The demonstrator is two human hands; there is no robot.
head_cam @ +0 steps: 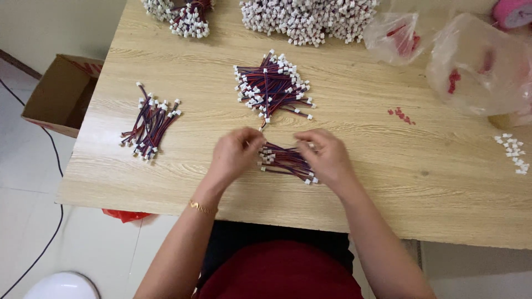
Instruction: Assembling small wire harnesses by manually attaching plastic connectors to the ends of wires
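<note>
Far left we see a cardboard box point(58, 94) on the floor, then a small sorted bundle of wire leads point(149, 123) on the wooden table point(388, 182). Left hand point(233, 155) pinches one lead's end, fingers closed on it. Between the hands lies a small batch point(285, 160); right hand point(324, 158) is curled over it, gripping its far end. Above, a bigger loose pile point(271, 86) looks unprocessed. Right: plastic bags point(476, 66), stray white connectors point(514, 152). We judge it early, most left.
</note>
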